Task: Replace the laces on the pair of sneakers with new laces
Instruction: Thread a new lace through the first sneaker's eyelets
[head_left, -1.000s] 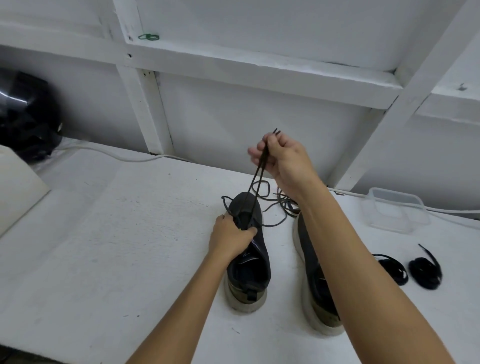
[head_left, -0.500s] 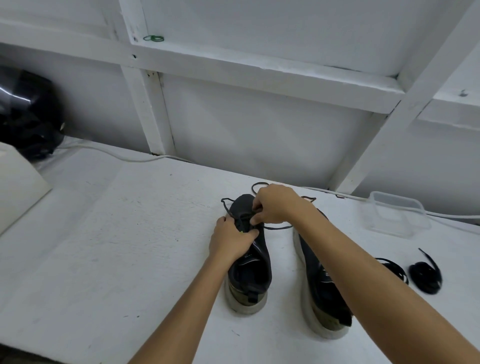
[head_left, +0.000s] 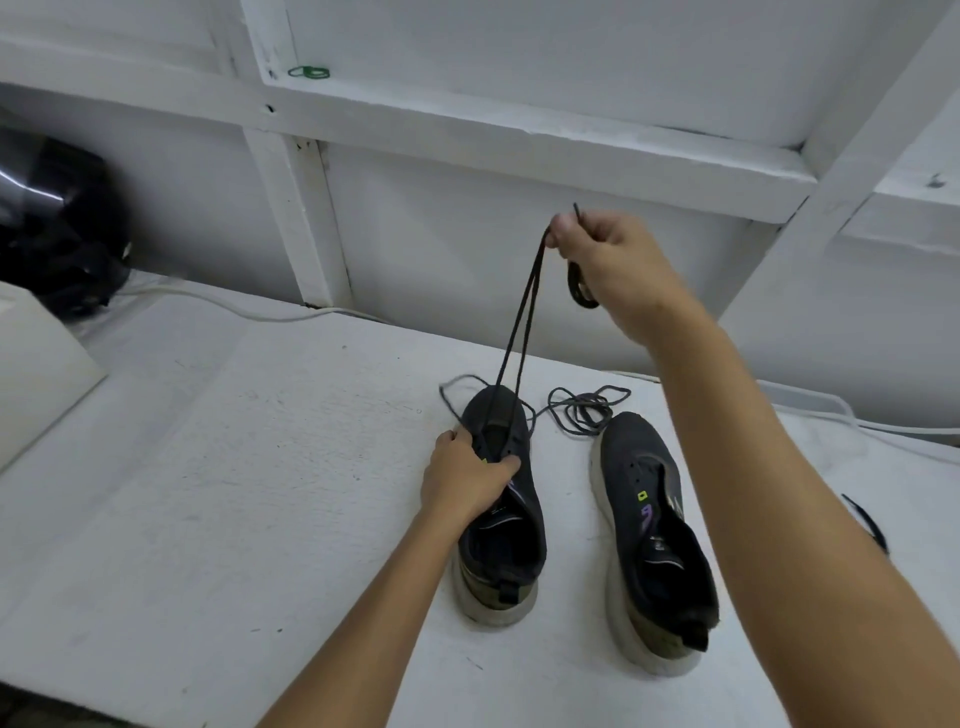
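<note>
Your left hand (head_left: 470, 480) sits at the centre of the frame, fingers and thumb curled over the tongue area of the left sneaker (head_left: 501, 506), holding it down on the white table (head_left: 218, 467). Your right hand (head_left: 610, 260) is raised in the upper middle of the frame, fingers closed in a pinch on the dark lace (head_left: 519, 338). Two strands of that lace run taut from your fingertips down to the front eyelets of the left sneaker, and its tip pokes up just above your fingers. A short loop of lace hangs below your right palm.

The right sneaker (head_left: 654, 540) stands just right of centre, beside the left one and apart from it, heel toward the lower edge of the frame, with no lace in its eyelets. A loose grey lace (head_left: 587, 408) lies coiled on the table just beyond the toes of both shoes. At the right edge, past your forearm, part of a black lace (head_left: 865, 522) shows. A black helmet-like object (head_left: 57, 228) sits at the left edge.
</note>
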